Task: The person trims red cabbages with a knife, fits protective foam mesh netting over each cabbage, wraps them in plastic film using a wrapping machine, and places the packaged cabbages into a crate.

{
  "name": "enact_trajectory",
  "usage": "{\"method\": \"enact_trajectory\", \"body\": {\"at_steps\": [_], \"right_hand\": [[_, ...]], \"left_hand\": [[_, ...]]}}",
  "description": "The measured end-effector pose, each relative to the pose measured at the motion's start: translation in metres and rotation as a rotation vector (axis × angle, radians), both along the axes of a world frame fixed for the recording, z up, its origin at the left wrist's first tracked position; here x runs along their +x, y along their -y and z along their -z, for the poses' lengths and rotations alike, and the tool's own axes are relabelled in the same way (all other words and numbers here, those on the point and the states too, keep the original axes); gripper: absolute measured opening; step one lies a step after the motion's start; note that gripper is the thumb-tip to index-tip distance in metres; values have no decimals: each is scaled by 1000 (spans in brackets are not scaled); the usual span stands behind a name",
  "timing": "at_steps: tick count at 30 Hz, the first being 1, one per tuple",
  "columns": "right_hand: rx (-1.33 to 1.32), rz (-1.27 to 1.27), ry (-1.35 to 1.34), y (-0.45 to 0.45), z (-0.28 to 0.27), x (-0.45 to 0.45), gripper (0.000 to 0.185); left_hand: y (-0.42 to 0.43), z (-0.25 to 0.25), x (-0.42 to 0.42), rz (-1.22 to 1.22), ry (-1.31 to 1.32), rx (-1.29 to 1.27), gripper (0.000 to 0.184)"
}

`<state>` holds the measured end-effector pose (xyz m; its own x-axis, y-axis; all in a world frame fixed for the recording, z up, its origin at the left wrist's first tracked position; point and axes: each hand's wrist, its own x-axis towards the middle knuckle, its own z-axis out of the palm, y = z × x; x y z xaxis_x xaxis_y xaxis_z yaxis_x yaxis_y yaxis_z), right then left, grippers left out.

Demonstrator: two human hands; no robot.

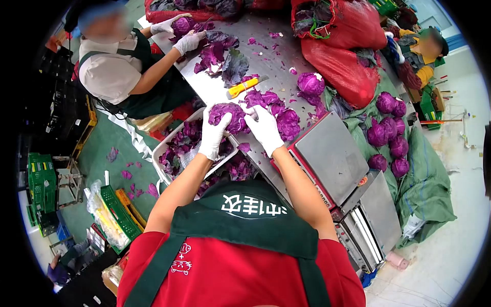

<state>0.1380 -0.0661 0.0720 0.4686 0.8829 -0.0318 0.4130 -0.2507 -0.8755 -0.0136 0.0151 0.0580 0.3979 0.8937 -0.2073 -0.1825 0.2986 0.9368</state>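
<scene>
In white gloves, my two hands are at a red cabbage (228, 115) over the edge of the metal table. My left hand (214, 134) grips its left side, thumb across the front. My right hand (264, 129) has its fingers closed at the cabbage's right side; whether they pinch a leaf there is hidden. Just beyond lies a yellow utility knife (242, 88). Loose purple leaves (266, 99) and another red cabbage (288, 123) rest right of my hands. Below them, a white bin (159, 151) contains purple and dark leaves.
Across the table (279, 56), a co-worker's gloved hands (187, 43) hold a red cabbage (182, 25). Red mesh sacks (340, 71) lie at the back right. A wrapping machine (332, 156) stands at my right, near several cabbages (388, 130) on green sacking (424, 179).
</scene>
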Motion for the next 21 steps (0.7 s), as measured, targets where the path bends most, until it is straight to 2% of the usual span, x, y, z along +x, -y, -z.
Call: {"method": "enact_trajectory", "body": {"at_steps": [3, 7, 10, 12, 14, 15, 17, 18, 20, 21], "right_hand": [[32, 94, 41, 4, 6, -2, 18], [163, 84, 71, 9, 12, 1, 15], [100, -21, -1, 19, 5, 11, 10], [30, -26, -236, 24, 4, 16, 8], [81, -12, -151, 34, 2, 20, 10], [116, 50, 10, 36, 5, 23, 13], [110, 174, 343, 37, 10, 29, 21], [77, 258, 415, 34, -6, 22, 27], [105, 217, 47, 20, -16, 15, 37], [-13, 171, -355, 14, -33, 6, 45]], "left_hand": [[5, -1, 5, -4, 1, -2, 68], [6, 13, 7, 1, 5, -33, 67], [5, 28, 4, 19, -4, -83, 65], [4, 41, 8, -71, 126, -217, 54], [-11, 40, -3, -4, 93, -405, 46], [-11, 28, 0, -63, 143, -366, 41], [-20, 16, -4, -50, 172, -329, 48], [-18, 2, -3, -59, 155, -282, 52], [-14, -3, 3, -125, 156, -117, 60], [-17, 11, 7, -175, 118, -23, 64]]}}
